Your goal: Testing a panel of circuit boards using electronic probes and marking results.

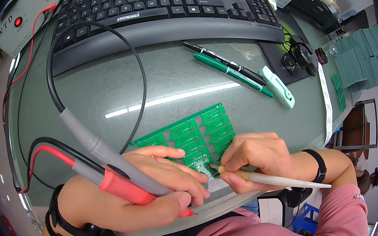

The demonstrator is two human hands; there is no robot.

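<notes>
With my left hand closed around the red probe and grey probe, pinning the green circuit board near the tabletop's front edge, my right-hand fingers should keep pinching the cream tool low, its tip steady on the board's front corner.

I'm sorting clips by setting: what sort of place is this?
Likely an electronics test bench: a green circuit board panel under the hands, test probes on leads, and stacked green boards beside a keyboard.

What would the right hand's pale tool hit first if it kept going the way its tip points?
Most likely the green circuit board panel: the right hand aims the pale tool at its near edge, close to the left hand's fingertips.
</notes>
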